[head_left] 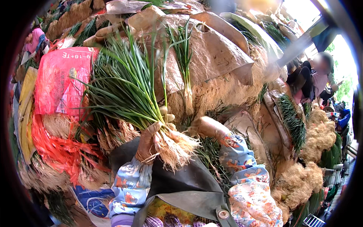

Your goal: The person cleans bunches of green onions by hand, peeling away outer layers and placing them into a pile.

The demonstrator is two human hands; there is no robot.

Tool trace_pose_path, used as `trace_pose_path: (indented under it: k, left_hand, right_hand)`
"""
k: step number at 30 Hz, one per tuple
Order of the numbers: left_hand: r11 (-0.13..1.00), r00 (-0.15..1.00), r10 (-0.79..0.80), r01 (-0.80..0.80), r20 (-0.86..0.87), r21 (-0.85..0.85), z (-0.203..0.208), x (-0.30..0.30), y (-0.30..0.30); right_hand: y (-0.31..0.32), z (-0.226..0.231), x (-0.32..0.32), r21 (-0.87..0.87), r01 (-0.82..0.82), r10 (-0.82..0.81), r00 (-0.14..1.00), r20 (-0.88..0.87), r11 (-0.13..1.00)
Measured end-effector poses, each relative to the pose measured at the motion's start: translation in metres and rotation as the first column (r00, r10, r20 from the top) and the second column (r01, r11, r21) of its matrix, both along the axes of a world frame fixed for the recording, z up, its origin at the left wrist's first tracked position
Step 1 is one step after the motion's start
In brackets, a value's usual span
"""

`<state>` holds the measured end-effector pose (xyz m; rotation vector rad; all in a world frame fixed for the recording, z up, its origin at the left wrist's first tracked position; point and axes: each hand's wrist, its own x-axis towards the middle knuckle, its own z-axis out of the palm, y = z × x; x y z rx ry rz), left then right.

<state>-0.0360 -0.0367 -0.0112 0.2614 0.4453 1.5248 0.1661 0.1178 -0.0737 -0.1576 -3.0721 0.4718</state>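
My left hand is closed around a bunch of green onions just above its pale bulbs. The long leaves fan up and to the left, and a tangle of roots hangs toward the lower right. My right hand is just right of the roots; its fingers are smeared and partly hidden, so I cannot tell whether they touch the bunch. Beyond the hands, a thinner bunch of green onions lies against a heap, roots down. Both forearms wear patterned blue sleeves, and dark sheeting covers my lap.
Brown sheets cover a heap of rooted bundles ahead. A red plastic sack with torn red strips lies left. More root bundles are stacked at right. Another person sits at far right, and one at far left.
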Motion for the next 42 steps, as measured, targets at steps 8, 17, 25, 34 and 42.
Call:
trace_pose_path:
  k: [8,17,25,34,42]
  left_hand:
    - [0.997,0.995,-0.081,0.081,0.051,0.007,-0.015,0.002,0.012]
    - [0.973,0.991,-0.136,0.135,0.011,-0.185,-0.006,0.006,0.008]
    - [0.993,0.989,-0.086,0.075,0.124,0.089,-0.013,0.002,0.007]
    - [0.996,0.992,-0.090,0.088,0.087,0.025,-0.013,-0.005,0.009]
    - [0.989,0.996,-0.092,0.092,0.003,-0.115,-0.011,0.000,0.007]
  right_hand:
    - [0.082,0.074,-0.115,0.151,0.868,-0.881,0.461,0.106,0.472]
    - [0.027,0.072,-0.062,-0.630,0.709,-0.879,0.469,0.087,0.316]
    - [0.002,0.026,-0.060,-0.678,0.722,-0.971,0.235,0.049,0.141]
    - [0.063,0.085,-0.096,-0.083,0.884,-0.884,0.447,-0.134,0.459]
    - [0.047,0.079,-0.076,-0.494,0.794,-0.900,0.433,0.051,0.354]
